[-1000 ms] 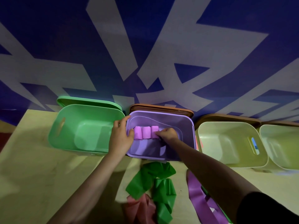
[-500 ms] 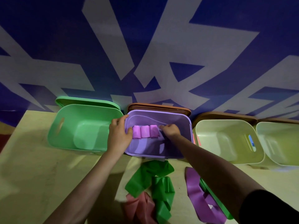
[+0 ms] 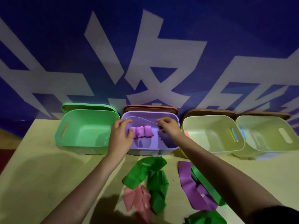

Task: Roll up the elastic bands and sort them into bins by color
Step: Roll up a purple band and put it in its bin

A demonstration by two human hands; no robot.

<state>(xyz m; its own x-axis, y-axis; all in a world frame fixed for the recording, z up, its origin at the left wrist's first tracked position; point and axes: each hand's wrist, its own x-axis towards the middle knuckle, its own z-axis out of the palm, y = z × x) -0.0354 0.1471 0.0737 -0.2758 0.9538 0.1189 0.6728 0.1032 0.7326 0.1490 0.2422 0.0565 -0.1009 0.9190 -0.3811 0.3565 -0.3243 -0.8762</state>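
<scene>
Inside the purple bin (image 3: 168,145), three rolled purple bands (image 3: 143,131) sit side by side at its left, with bare floor to their right. The left hand (image 3: 120,138) rests half-open on the left rim, empty; the right hand (image 3: 169,127) hovers above, fingers curled and pinched, empty.

Dim, bluish light falls from above and behind the wearer, casting broad soft shadows of the arms across the table (image 3: 40,175) and a dark patch at the bottom edge, while wide-angle distortion bows the bins and wall lettering and slight blur softens every outline.
</scene>
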